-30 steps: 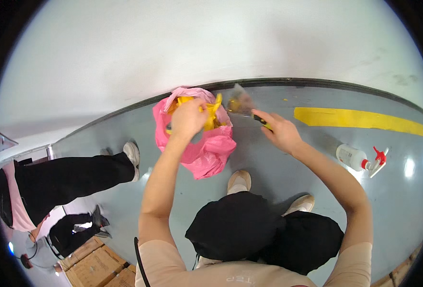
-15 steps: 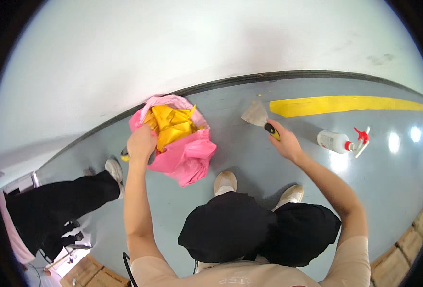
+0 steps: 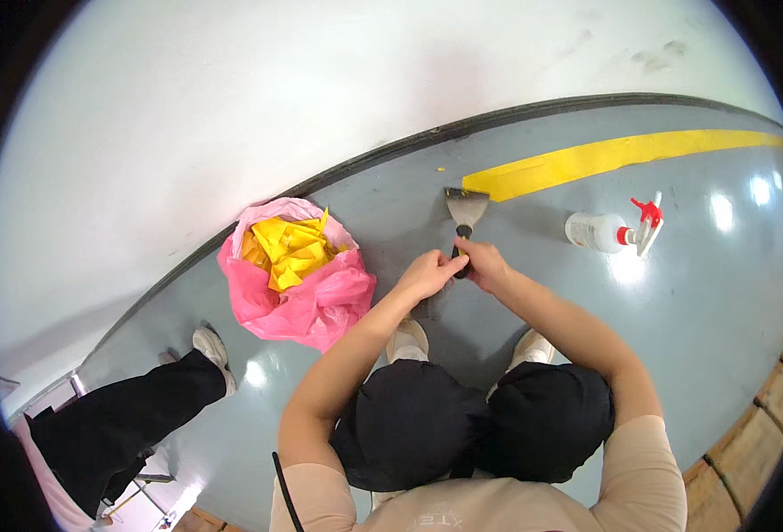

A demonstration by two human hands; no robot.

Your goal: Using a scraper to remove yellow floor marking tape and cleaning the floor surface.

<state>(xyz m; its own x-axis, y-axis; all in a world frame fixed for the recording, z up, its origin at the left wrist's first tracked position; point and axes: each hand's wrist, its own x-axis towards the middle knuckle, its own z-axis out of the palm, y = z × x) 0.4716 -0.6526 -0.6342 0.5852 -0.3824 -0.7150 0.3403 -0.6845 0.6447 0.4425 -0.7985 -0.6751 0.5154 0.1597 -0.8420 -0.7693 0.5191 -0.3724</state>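
Note:
My right hand [image 3: 487, 266] is closed round the black handle of a scraper [image 3: 467, 211]. Its wide metal blade lies at the grey floor, just beside the near end of a yellow tape strip [image 3: 568, 166]. My left hand [image 3: 428, 275] meets the right one at the handle, its fingers closed against the grip, which is partly hidden by both hands. To the left stands an open pink plastic bag [image 3: 320, 301], filled with crumpled yellow tape pieces [image 3: 285, 248]. On my right lies a white spray bottle [image 3: 593, 231] with a red-and-white trigger head.
A white wall with a dark base strip [image 3: 436, 133] curves along the far side. A small yellow scrap [image 3: 441, 169] sits on the floor near it. Another person's leg in black trousers [image 3: 134, 390] is at the left. Wooden pallets [image 3: 746, 452] edge the lower right.
My left hand has left the pink bag and come across to the scraper's handle. The scraper has turned, its blade now at the tape's end.

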